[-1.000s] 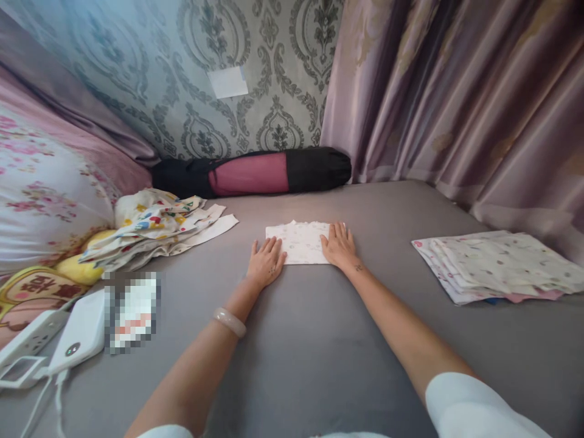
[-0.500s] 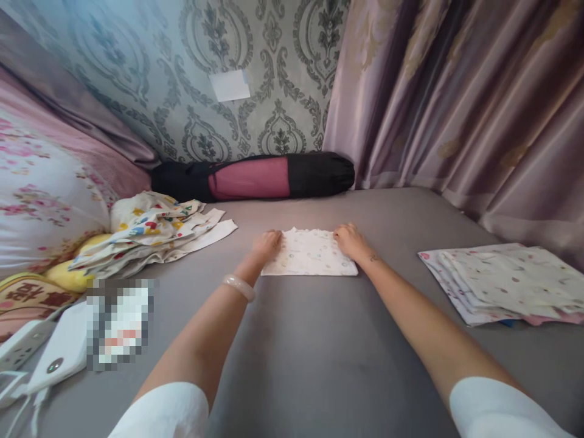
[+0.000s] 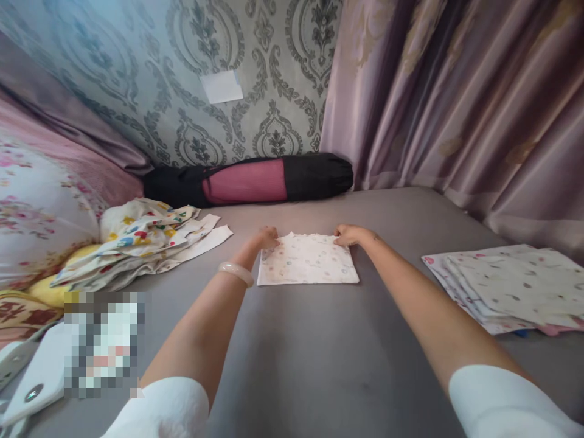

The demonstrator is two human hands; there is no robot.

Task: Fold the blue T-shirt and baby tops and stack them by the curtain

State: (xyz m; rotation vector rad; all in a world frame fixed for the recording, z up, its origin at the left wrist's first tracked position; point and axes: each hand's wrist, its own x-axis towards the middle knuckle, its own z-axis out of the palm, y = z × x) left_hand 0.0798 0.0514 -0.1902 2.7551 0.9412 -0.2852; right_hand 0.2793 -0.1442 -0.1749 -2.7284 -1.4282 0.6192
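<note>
A folded white garment (image 3: 310, 261) with a small faint print lies flat on the grey sheet in front of me, its far edge slightly ruffled. My left hand (image 3: 268, 237) is closed on its far left corner, wrist in a pale bangle. At the far right corner, my right hand (image 3: 349, 235) pinches the fabric between thumb and fingers. Some fingertips of both hands are hidden. To the right is a stack of folded printed clothes (image 3: 515, 283). A loose pile of clothes with colourful prints (image 3: 146, 237) lies to the left.
A long black and pink bag (image 3: 246, 181) lies along the patterned wall. Curtains (image 3: 447, 103) hang at the right. On the left are a floral pillow (image 3: 41, 213), a white device (image 3: 43, 371), a power strip (image 3: 16, 362) and a blurred-out object (image 3: 112, 347).
Both hands have shifted to the garment's far corners, uncovering more of its sides. The garment appears slightly nearer to me. The whole view has shifted a little.
</note>
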